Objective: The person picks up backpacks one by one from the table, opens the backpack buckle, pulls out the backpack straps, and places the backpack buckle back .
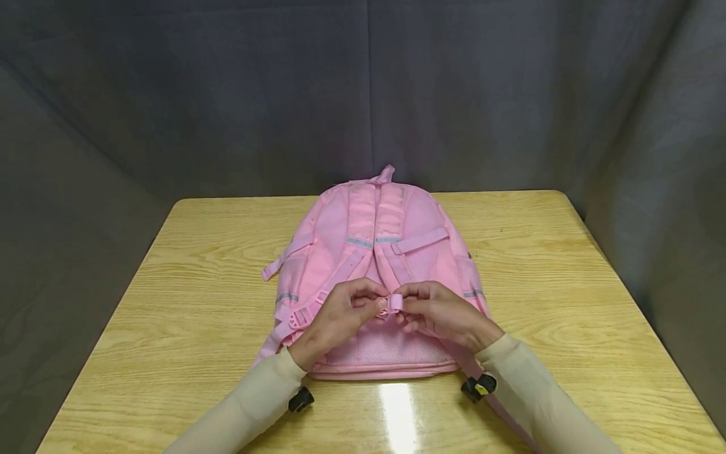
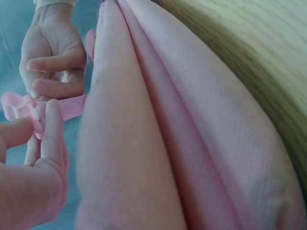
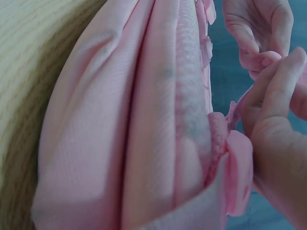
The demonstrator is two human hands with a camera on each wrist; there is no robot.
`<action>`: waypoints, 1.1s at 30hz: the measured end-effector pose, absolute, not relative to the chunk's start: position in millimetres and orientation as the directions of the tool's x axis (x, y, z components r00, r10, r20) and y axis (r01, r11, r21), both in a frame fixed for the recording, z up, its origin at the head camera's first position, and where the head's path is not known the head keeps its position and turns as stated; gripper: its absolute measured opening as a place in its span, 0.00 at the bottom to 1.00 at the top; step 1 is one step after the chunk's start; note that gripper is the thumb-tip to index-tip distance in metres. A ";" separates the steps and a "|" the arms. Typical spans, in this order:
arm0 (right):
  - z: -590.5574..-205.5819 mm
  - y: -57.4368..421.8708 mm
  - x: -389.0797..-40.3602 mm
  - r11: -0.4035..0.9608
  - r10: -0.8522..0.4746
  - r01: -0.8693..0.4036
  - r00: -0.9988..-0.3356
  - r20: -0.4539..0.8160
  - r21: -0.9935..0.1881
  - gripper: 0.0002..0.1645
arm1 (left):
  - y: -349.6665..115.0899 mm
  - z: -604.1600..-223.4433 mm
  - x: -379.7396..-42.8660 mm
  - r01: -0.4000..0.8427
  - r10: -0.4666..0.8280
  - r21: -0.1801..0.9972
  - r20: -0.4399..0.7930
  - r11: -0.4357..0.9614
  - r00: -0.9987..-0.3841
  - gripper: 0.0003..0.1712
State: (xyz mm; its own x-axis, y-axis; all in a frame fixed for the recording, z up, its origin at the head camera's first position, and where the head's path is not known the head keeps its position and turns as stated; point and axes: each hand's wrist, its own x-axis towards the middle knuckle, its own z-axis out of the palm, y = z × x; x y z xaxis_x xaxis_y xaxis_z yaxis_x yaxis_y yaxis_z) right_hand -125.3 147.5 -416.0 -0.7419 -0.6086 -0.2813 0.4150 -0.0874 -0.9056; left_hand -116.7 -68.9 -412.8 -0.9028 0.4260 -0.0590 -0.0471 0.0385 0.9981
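Observation:
A pink backpack (image 1: 334,227) lies on the table with its shoulder straps facing up. Over its lower part, my left hand (image 1: 343,312) pinches a small pink plastic buckle (image 2: 36,117) between thumb and fingers. Close against it, my right hand (image 1: 442,312) pinches the pink webbing strap (image 1: 396,302), whose end loops at the buckle. Fingers hide part of the buckle, so how far the webbing is threaded cannot be told. Another pink strap adjuster (image 1: 300,318) sits on the backpack's left side, beside my left wrist.
The wooden table (image 1: 567,302) extends on both sides of the backpack. Dark grey curtains (image 1: 272,101) hang behind and beside it. A loose strap (image 1: 510,419) runs off the backpack under my right forearm. Small black devices (image 1: 300,399) are worn on both wrists.

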 end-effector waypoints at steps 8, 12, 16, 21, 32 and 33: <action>-414.5 148.5 -125.5 -0.084 -0.630 0.415 -0.726 -0.275 -0.906 0.09 | -68.9 -409.0 -116.9 -0.098 0.436 0.994 -0.105 0.038 -0.894 0.11; -415.0 148.0 -125.5 -0.091 -0.641 0.416 -0.720 -0.266 -0.905 0.09 | -69.5 -408.3 -117.2 -0.093 0.438 0.995 -0.103 0.044 -0.893 0.10; -415.5 146.8 -125.2 -0.104 -0.643 0.423 -0.719 -0.263 -0.900 0.09 | -69.7 -408.6 -116.9 -0.061 0.439 0.997 -0.078 0.053 -0.895 0.09; -416.0 145.5 -124.3 -0.120 -0.637 0.447 -0.720 -0.276 -0.886 0.10 | -69.6 -408.7 -116.1 -0.008 0.434 0.996 -0.048 0.092 -0.900 0.07; -415.2 144.9 -124.9 -0.142 -0.606 0.482 -0.733 -0.309 -0.864 0.08 | -71.2 -409.6 -117.1 -0.025 0.417 0.995 -0.064 0.098 -0.907 0.08; -415.0 144.7 -125.3 -0.138 -0.599 0.481 -0.737 -0.313 -0.866 0.07 | -71.4 -409.2 -117.3 -0.041 0.415 0.995 -0.075 0.092 -0.907 0.09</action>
